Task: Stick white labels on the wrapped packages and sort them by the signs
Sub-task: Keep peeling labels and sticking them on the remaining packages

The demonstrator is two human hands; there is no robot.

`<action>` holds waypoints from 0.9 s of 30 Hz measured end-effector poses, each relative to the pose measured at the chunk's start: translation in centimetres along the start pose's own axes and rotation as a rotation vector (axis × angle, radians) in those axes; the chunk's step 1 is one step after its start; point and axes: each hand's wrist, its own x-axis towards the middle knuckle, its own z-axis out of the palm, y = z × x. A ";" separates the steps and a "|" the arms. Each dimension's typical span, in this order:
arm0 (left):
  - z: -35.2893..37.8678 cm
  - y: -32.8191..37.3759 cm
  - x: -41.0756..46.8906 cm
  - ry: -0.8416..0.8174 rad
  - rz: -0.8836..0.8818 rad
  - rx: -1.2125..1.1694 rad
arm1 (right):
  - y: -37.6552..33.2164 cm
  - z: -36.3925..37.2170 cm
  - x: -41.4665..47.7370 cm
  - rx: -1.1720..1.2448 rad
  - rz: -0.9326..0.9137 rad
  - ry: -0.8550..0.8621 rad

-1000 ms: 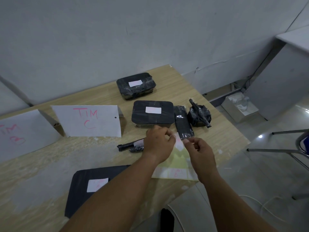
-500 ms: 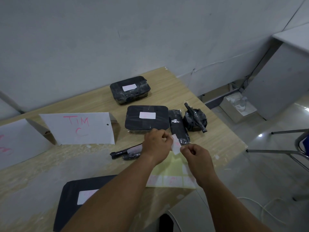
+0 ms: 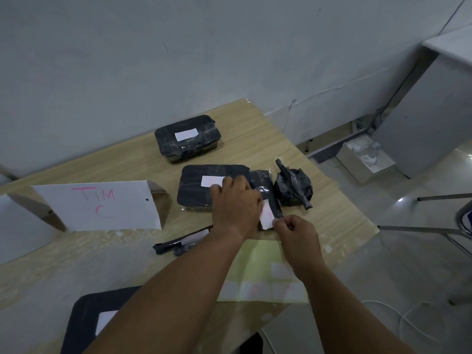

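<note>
A white label [image 3: 266, 214] lies over the near end of a narrow black wrapped package [image 3: 264, 185]. My left hand [image 3: 236, 204] holds the label's far edge, and my right hand [image 3: 296, 232] pinches its near corner. Left of the narrow package lies a flat black package [image 3: 196, 189] bearing a label, and a bulkier labelled black package [image 3: 187, 139] sits behind it. A round black bundle [image 3: 293, 186] without a visible label stands to the right. A thin labelled black package [image 3: 182, 242] lies by my left wrist. The yellow label sheet [image 3: 260, 272] lies under my right forearm.
A folded white sign [image 3: 99, 205] reading "TIM C" in pink stands at the left, with another white sign [image 3: 15, 221] at the frame's left edge. A large flat labelled package [image 3: 88, 320] lies at the near edge of the wooden table [image 3: 329, 215]. The table's right edge drops to the floor.
Both hands carried the label forward from above the sheet onto the narrow package's near end. The camera view shifted slightly.
</note>
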 end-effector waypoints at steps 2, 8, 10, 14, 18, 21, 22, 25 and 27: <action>0.1 0.4 1.2 -0.004 0.058 0.078 | 0.0 0.0 0.9 -0.046 0.011 0.041; 0.8 1.3 3.6 -0.072 0.108 0.192 | 0.1 0.4 3.0 -0.230 0.024 0.090; 1.1 1.6 4.2 -0.080 0.120 0.226 | 0.1 0.6 3.7 -0.283 0.043 0.077; 1.7 1.8 5.3 -0.100 0.134 0.251 | -0.2 0.9 4.6 -0.357 0.070 0.069; 2.3 1.8 6.0 -0.125 0.142 0.285 | -0.3 1.2 4.9 -0.415 0.098 0.063; 2.6 1.7 6.5 -0.146 0.166 0.310 | -0.4 1.3 5.0 -0.417 0.119 0.062; 2.7 1.7 6.6 -0.150 0.170 0.314 | -0.4 1.4 5.0 -0.418 0.123 0.064; 3.0 1.6 6.8 -0.157 0.178 0.321 | -0.5 1.6 5.0 -0.434 0.131 0.079; 3.2 1.6 6.8 -0.159 0.183 0.329 | -0.5 1.7 5.1 -0.449 0.131 0.087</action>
